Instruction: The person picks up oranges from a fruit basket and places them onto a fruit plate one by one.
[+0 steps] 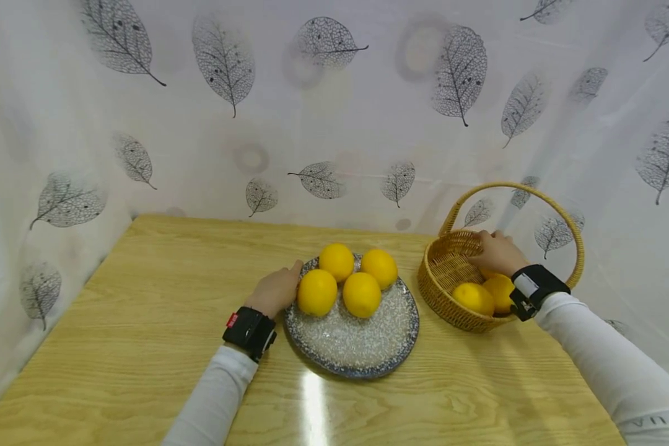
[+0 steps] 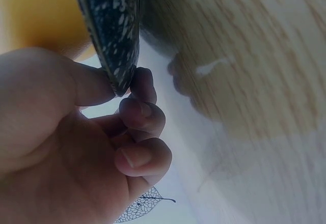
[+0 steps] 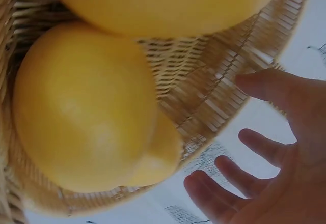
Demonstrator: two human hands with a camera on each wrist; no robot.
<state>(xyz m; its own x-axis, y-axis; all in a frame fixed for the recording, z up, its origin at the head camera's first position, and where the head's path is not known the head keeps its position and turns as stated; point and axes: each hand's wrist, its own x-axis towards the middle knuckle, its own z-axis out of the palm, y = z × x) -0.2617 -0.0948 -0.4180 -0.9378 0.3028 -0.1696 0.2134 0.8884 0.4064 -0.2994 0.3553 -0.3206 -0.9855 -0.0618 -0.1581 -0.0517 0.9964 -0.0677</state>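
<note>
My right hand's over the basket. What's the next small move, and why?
I'd probably bring the right hand onto a yellow fruit in the basket and grip it: that hand is open and holds nothing, while the left hand pinches the plate's rim.

Both arms (image 1: 607, 353) are stretched forward. Left hand (image 1: 274, 291) is set in a pinch, fingers (image 2: 143, 158) curled. Right hand (image 1: 500, 253) is held loose, fingers (image 3: 266, 146) spread, slightly bent.
</note>
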